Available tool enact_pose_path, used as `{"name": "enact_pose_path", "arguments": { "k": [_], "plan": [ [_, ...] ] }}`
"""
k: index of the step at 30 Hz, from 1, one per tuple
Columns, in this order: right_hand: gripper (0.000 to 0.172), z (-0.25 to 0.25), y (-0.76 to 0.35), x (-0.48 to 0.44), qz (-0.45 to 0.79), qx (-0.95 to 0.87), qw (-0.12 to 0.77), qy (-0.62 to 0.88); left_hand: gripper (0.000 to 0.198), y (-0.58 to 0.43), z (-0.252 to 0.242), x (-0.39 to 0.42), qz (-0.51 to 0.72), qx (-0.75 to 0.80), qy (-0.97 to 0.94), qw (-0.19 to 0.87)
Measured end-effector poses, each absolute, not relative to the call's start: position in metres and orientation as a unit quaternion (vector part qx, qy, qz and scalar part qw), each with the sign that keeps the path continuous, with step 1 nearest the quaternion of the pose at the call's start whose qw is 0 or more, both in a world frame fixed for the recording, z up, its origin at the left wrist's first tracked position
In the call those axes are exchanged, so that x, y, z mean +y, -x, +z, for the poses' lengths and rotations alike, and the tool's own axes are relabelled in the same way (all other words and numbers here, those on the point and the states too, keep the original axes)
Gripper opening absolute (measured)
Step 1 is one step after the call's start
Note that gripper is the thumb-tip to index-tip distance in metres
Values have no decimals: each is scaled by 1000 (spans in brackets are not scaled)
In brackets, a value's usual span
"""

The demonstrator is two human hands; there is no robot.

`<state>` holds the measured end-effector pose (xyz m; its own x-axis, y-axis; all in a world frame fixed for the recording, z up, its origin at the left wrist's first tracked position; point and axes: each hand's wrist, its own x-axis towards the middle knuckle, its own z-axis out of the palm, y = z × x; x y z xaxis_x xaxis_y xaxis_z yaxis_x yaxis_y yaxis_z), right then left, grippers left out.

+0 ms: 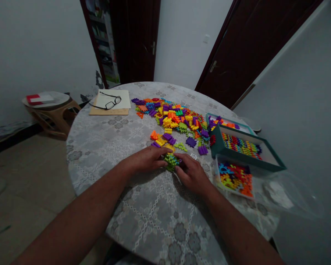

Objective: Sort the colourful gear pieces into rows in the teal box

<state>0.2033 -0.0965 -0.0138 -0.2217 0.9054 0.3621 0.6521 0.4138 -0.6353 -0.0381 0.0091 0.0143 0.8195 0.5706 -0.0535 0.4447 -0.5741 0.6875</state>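
A small cluster of interlocked green gear-shaped plastic pieces (pixel 171 163), with some blue among the green, sits between the person's two hands, low over the near-middle of the worktop (pixel 147 221); whether it rests on the cloth or is lifted is unclear. It lies to the right of the left hand (pixel 146 160) and to the left of the right hand (pixel 192 172), so neither is clearly nearer. The left thumb and forefinger appear clamped on its left and far edges; the right thumb and fingers seem closed on its right side. The cluster is compact, and its long axis cannot be told.

Just beyond the fingertips lie a light-green toothed piece (pixel 180 147), a flat purple gear piece (pixel 191 142) and a ridged purple piece (pixel 202 150). Farther out spreads a mixed heap of plastic pieces (pixel 179 118).

To the right stands a teal box (pixel 242 159) with rows of coloured pieces; nearer the person, a clear tub (pixel 238 194) holds loose red, orange, yellow and blue ones. At far left, black-framed eyeglasses (pixel 110 106) rest on paper (pixel 123 94).
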Motion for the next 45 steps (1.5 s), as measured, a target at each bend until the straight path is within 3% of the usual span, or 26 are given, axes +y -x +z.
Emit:
{"name": "enact_pose_path", "arguments": {
  "k": [17, 28, 33, 40, 45],
  "plan": [
    [42, -13, -196, -98, 139, -769, 325, 533, 55, 32, 4, 11, 119, 248, -883, 381],
    [15, 26, -186, -98, 112, -765, 128, 621, 78, 29, -6, 19, 122, 207, -886, 397],
    [13, 30, -191, -100, 104, -779, 143, 601, 77, 29, -3, 15, 124, 204, -872, 427],
    [15, 97, -299, -105, -9, -741, 225, 632, 67, 34, 8, 17, 172, 255, -866, 394],
    [19, 130, -411, -89, -64, -684, 123, 716, 66, 37, 2, 23, 177, 261, -870, 379]
  ]
}}
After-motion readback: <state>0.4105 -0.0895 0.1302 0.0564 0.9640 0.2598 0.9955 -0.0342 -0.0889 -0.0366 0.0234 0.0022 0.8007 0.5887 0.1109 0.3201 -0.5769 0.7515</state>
